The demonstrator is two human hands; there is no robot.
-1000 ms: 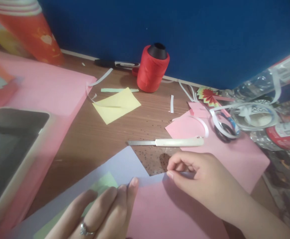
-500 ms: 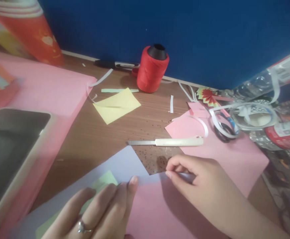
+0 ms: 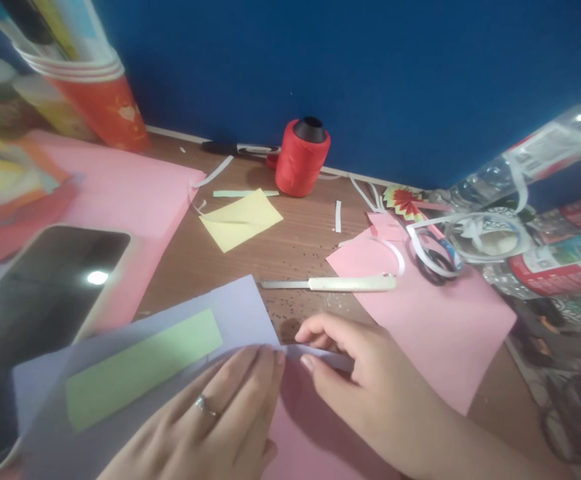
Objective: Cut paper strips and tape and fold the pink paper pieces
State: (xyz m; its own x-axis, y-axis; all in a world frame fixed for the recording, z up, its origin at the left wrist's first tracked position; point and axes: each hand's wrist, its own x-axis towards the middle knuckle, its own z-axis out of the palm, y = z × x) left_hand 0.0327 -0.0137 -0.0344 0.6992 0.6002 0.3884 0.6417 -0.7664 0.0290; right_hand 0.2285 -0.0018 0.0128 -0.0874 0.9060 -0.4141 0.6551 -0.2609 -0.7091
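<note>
My left hand [image 3: 220, 407], with a ring on one finger, lies flat with its fingers stretched over the lower edge of a lavender paper [image 3: 170, 320]. A light green strip [image 3: 143, 367] rests on that paper, left of the hand. My right hand [image 3: 360, 380] has its thumb and index finger around a narrow lavender paper strip [image 3: 333, 358] beside the left fingertips. Pink paper [image 3: 315, 433] lies beneath both hands. Just beyond them is a white-handled craft knife [image 3: 350, 284], its blade toward the left.
A red thread spool [image 3: 302, 160] stands near the blue wall. A yellow paper [image 3: 242, 220] lies in front of it. At left are a phone [image 3: 60, 300] and red cup [image 3: 110, 110]; at right, scissors [image 3: 433, 260], a tape roll [image 3: 488, 237] and plastic bottles [image 3: 555, 267].
The view has shifted. My left hand has slid off the green strip, which now shows more fully, and the lavender paper has turned a little. My right hand has come closer to the left.
</note>
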